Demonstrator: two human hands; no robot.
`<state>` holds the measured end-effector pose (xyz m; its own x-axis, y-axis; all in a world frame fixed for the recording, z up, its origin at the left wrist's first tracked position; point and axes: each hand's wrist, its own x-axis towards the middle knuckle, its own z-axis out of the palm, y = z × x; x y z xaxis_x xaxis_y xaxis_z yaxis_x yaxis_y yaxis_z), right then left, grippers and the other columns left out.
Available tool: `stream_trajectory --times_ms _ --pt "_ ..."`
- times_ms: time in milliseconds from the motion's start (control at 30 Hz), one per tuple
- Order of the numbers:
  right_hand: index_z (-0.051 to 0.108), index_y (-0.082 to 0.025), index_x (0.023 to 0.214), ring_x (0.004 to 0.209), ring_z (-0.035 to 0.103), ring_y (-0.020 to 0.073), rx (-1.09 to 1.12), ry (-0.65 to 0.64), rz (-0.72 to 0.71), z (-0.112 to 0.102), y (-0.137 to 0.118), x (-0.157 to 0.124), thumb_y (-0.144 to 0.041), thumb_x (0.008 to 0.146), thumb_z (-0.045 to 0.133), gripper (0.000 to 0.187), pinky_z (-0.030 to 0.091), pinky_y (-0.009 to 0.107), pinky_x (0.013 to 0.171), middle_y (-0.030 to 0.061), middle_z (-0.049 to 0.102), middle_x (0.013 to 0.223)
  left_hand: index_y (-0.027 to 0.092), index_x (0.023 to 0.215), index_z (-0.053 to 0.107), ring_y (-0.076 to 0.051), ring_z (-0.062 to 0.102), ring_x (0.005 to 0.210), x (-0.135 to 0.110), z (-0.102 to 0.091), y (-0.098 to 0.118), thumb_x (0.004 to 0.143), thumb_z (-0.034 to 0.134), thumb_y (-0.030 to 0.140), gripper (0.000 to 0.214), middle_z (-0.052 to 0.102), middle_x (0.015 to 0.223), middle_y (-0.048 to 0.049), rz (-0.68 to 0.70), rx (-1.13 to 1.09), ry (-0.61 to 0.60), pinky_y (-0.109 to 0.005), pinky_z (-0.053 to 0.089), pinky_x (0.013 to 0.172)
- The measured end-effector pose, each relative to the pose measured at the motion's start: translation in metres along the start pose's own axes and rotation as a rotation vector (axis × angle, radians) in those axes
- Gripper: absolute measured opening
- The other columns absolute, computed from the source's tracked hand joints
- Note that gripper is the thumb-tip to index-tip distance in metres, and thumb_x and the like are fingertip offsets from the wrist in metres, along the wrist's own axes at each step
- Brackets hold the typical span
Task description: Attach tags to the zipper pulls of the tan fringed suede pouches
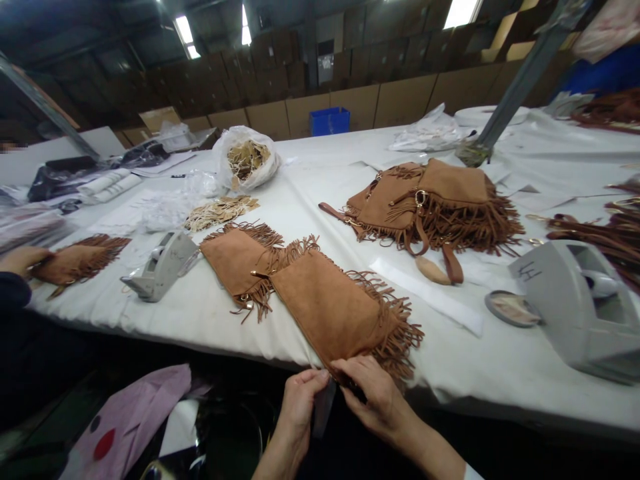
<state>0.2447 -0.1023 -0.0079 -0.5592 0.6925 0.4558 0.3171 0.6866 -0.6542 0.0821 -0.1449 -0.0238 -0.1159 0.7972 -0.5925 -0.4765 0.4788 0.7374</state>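
A brown suede-like fringed pouch lies at the table's front edge, one corner reaching over it. My right hand is closed on that near corner, thumb below and fingers on top. At the same corner my left hand pinches with thumb and finger. A thin translucent strip hangs beside the left thumb and seems held there; its upper end is hidden. Behind to the left, another fringed pouch touches the first one.
Tape dispensers stand left and right. A pile of fringed pouches with wrist straps lies behind. Farther back are loose string tags and a plastic bag of tags. At far left, another person's hand touches a fringed pouch.
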Motion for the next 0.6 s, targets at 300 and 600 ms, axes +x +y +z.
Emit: stream_trajectory --times_ms 300,600 --pt "0.063 -0.018 0.065 0.051 0.052 0.0147 0.532 0.134 0.956 0.031 -0.035 -0.035 -0.050 0.083 0.056 0.038 0.042 0.025 0.046 0.0030 0.059 0.059 0.012 0.054 0.065 -0.006 0.040 0.044 0.000 -0.004 -0.005 0.051 0.082 0.047 0.038 0.054 0.046 0.0024 0.082 0.053 0.183 -0.021 0.028 0.047" --pt "0.058 -0.014 0.063 0.043 0.034 0.0057 1.150 0.364 1.198 0.071 -0.033 -0.001 -0.043 0.056 0.080 0.037 0.027 0.019 0.039 -0.0057 0.045 0.051 0.011 0.066 0.072 -0.014 0.053 0.054 0.005 -0.015 -0.002 0.063 0.073 0.050 0.040 0.066 0.057 -0.0036 0.245 0.364 0.121 -0.025 0.040 0.055"
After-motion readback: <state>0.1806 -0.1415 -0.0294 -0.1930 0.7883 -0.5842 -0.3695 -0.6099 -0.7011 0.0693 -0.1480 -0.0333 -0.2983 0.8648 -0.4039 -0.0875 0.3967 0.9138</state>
